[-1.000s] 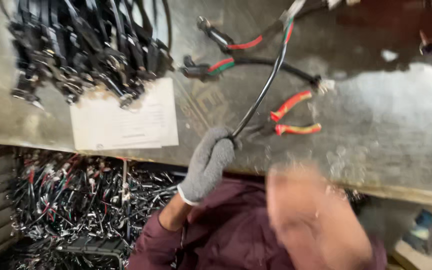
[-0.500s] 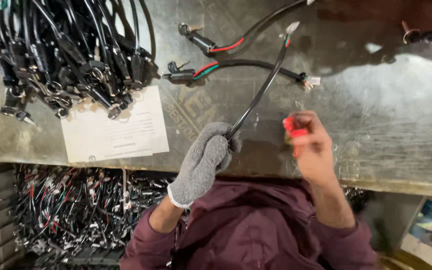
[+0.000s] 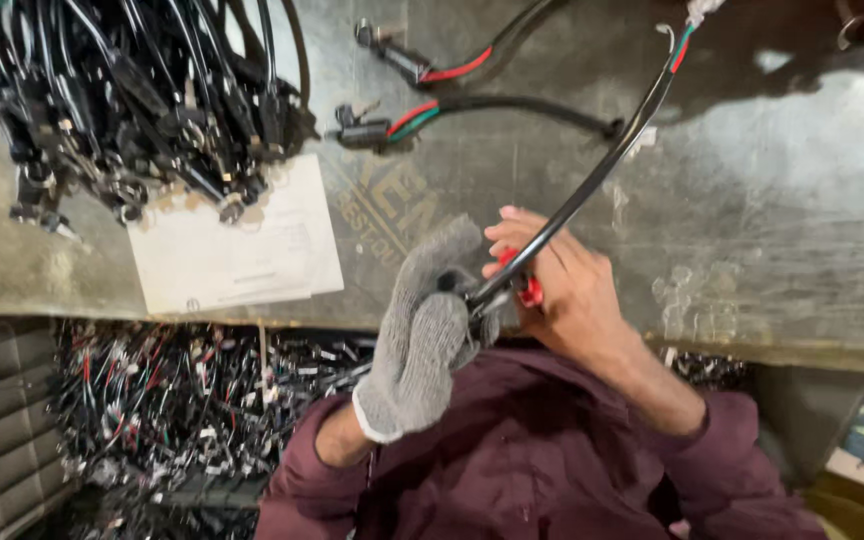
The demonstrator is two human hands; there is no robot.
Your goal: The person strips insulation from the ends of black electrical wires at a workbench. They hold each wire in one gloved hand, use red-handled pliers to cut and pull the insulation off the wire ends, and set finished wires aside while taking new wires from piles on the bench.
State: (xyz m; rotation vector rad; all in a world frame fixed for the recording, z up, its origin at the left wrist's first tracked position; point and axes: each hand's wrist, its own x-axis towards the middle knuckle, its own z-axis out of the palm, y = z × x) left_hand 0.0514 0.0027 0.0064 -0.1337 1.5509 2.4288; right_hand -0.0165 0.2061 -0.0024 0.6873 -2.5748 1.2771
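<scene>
Cable: one black sheathed cable (image 3: 592,185), smooth and round, runs from the hands up and right across the bench; its far end shows red and green wires.
Left hand: left hand (image 3: 422,335) wears one grey knitted glove, coarse weave, white cuff; fingers clenched around the cable's near end at the bench edge.
Right hand: right hand (image 3: 557,290) is bare; fingers curled around a red-handled tool (image 3: 527,288), mostly hidden, touching the cable just beside the glove.
Loose leads: two short black leads (image 3: 422,65) with red and green wires lie apart further up the bench.
Bundle: one big tangled heap of black cables (image 3: 132,100) with metal ends, upper left.
Paper: one white rectangular sheet (image 3: 237,250), partly under the heap.
Bench: grey metal bench (image 3: 772,230), scuffed, dull sheen.
Below: dense pile of wire offcuts (image 3: 152,410).
</scene>
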